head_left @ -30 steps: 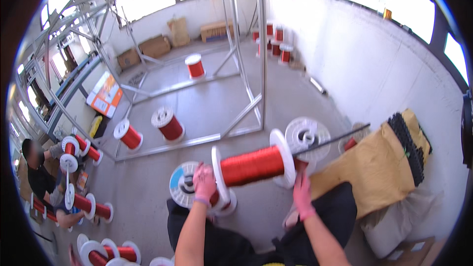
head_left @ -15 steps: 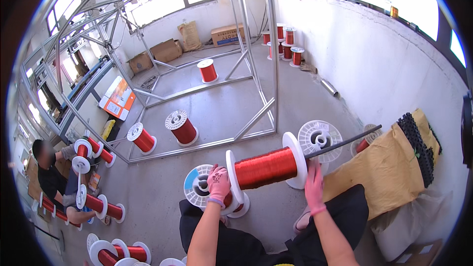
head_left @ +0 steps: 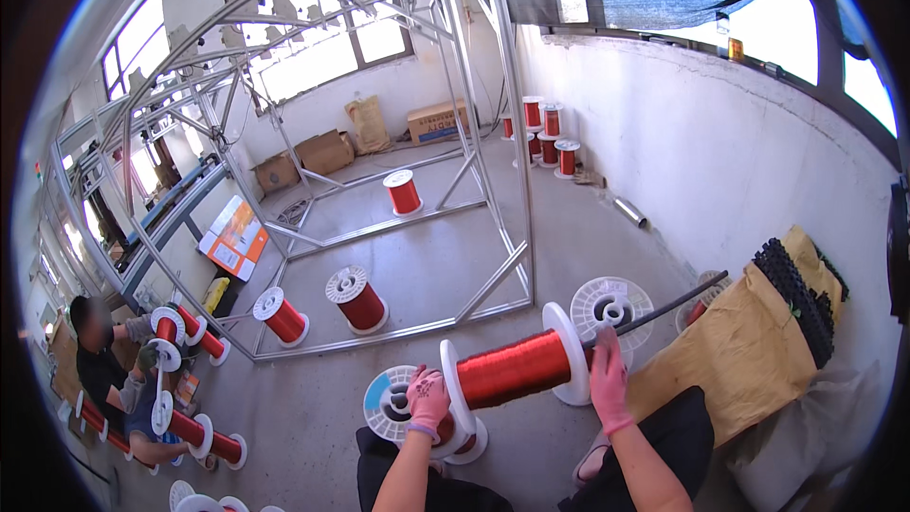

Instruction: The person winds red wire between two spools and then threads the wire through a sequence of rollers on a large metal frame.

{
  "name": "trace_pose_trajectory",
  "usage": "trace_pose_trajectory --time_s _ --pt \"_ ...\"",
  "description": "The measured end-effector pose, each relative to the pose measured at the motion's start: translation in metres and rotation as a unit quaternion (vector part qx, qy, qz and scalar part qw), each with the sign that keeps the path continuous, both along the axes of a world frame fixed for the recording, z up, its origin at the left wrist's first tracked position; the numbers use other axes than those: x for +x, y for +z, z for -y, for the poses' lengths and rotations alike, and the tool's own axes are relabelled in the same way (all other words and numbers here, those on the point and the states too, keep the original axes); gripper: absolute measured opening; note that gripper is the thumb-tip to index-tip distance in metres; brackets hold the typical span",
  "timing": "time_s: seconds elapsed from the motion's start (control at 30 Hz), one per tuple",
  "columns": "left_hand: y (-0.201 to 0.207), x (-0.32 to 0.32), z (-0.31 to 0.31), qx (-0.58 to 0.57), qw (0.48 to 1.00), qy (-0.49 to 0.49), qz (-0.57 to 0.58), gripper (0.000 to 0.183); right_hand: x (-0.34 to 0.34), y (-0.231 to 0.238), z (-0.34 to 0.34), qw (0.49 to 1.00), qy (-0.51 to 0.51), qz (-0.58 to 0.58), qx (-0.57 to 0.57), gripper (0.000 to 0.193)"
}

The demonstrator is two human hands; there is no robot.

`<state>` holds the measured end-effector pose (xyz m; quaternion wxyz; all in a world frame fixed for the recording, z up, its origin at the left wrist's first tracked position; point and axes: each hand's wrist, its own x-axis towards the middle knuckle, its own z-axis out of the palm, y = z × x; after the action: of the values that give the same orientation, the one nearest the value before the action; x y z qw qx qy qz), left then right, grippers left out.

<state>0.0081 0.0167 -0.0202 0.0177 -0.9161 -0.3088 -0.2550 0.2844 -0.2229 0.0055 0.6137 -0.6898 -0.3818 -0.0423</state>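
Note:
A large spool of red wire [head_left: 517,369] with white flanges lies on its side in front of me, tilted slightly up to the right. My left hand [head_left: 428,398], in a pink glove, is closed at its left flange. My right hand [head_left: 609,384], also pink-gloved, presses against the outer face of the right flange, fingers upward beside a dark rod [head_left: 673,305]. The rod slants out to the right from that end. Beneath my left hand stands a spool with a blue-labelled white top [head_left: 384,401]. Another white-topped spool [head_left: 607,296] stands behind the right flange.
A metal frame [head_left: 398,330] stands ahead, with red wire spools [head_left: 362,303] inside. More spools [head_left: 550,150] are stacked by the far wall. Yellow-brown sacking [head_left: 716,370] lies at my right. At far left a person [head_left: 104,370] handles red spools [head_left: 185,427].
My view has tilted upward, so the scene sits lower. My right hand has shifted up along the flange towards the rod. The person at left has raised a hand to a spool.

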Motion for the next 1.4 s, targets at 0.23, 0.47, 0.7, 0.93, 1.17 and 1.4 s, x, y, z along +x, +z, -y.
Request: trace_pose_trajectory --time_s 0.23,0.47,0.7,0.93,1.17,1.4 --pt "0.006 0.001 0.005 -0.013 0.999 0.018 0.034 0.019 -0.063 0.001 0.035 0.978 0.022 0.011 -0.208 0.047" --pt "0.000 0.000 0.002 0.011 1.000 0.015 0.005 0.018 -0.018 0.024 0.006 1.000 0.013 -0.008 -0.026 0.044" --pt "0.013 0.002 0.008 0.000 0.999 0.026 0.023 0.019 -0.057 -0.024 0.041 0.957 -0.016 0.125 -0.261 0.042" --pt "0.014 0.003 0.009 -0.001 1.000 0.020 -0.008 0.018 -0.012 0.026 0.004 1.000 0.014 0.026 0.004 0.047" --pt "0.009 0.002 0.008 -0.012 0.999 0.026 0.032 0.020 -0.061 -0.006 0.032 0.944 0.023 -0.107 -0.312 0.042" --pt "0.009 0.003 0.007 0.001 0.999 0.012 0.043 0.019 -0.012 0.008 0.006 0.985 -0.072 0.119 -0.103 0.039"
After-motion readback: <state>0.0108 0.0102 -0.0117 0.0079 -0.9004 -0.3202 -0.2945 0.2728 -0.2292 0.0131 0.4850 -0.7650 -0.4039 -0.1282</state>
